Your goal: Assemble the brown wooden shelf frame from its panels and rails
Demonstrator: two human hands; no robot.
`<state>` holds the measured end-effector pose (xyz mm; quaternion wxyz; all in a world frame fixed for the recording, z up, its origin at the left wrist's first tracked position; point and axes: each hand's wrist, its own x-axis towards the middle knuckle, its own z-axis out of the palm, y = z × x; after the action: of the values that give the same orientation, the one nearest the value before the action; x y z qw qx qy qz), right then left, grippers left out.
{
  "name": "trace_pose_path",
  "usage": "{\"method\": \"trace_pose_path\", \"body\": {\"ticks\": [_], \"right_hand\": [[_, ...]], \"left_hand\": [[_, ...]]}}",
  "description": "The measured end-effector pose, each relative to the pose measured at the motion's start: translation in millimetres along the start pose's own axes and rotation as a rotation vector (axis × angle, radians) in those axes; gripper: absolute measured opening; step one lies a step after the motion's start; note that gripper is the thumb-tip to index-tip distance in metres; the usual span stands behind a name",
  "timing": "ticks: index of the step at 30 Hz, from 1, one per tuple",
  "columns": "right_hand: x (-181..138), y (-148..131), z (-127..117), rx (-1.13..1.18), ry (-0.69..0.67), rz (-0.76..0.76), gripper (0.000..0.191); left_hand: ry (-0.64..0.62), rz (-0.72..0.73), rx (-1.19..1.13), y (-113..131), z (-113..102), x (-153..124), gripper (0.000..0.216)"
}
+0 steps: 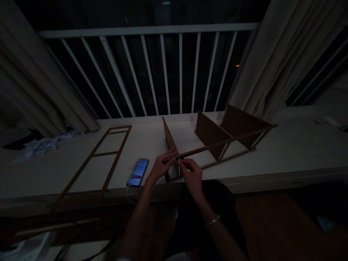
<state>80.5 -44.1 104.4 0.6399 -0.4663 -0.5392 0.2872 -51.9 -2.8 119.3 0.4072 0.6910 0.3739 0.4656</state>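
Note:
A brown wooden shelf unit (214, 139) lies on its side on the pale window ledge, its several boards standing up from the long side rails. At its left end my left hand (160, 167) is wrapped round the rail, thumb and fingers closed near the corner. My right hand (192, 175), with a bracelet on the wrist, pinches something small and light at the same joint. Its kind cannot be made out in the dim light. Left of my hands lies a lit phone (138, 173) with a white cable.
A second brown ladder-like frame (94, 155) lies at the left, overhanging the front edge of the ledge (293, 159). White railings (163, 72) stand behind, between curtains (261, 61). Crumpled white material (40, 146) lies far left; a white box-like thing (35, 246) is below.

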Motion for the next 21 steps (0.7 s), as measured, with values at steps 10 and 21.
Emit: {"method": "trace_pose_path", "body": {"ticks": [10, 21], "right_hand": [[0.9, 1.0, 2.2, 0.049, 0.035, 0.070, 0.016], [1.4, 6.7, 1.6, 0.206, 0.094, 0.186, 0.018]], "left_hand": [[0.012, -0.007, 0.011, 2.2, 0.1, -0.2, 0.037], [0.024, 0.011, 0.000, 0.9, 0.0, -0.4, 0.038]]}}
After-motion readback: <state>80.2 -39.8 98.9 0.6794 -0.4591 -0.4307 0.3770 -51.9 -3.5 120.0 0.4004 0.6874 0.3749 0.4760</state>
